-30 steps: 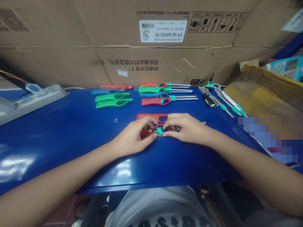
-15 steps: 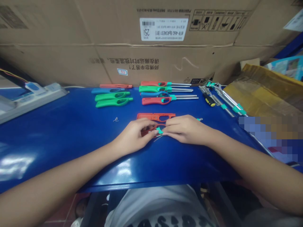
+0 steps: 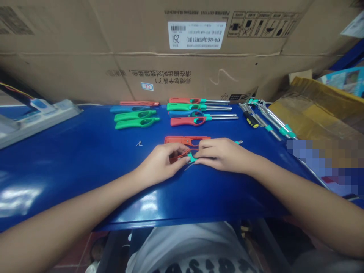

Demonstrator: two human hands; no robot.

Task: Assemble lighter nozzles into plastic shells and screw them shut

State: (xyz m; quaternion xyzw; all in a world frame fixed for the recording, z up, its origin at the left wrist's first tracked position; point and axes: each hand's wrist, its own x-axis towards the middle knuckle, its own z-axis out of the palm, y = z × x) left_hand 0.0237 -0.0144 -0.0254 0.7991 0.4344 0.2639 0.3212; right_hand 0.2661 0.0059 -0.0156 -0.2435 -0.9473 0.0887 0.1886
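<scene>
Near the middle of the blue workbench [image 3: 85, 159], the left hand [image 3: 159, 165] curls around a red lighter part [image 3: 174, 159], and the right hand [image 3: 222, 154] pinches a teal collar [image 3: 191, 157] beside it, with fingers pressed together. Just farther lies an open red lighter shell [image 3: 182, 140]. A thin metal rod [image 3: 187, 167] sticks out on the near side; if the grip slips, it could bend or the small part could spring away. Fingers hide the joint, so I cannot tell how the pieces sit inside.
</scene>
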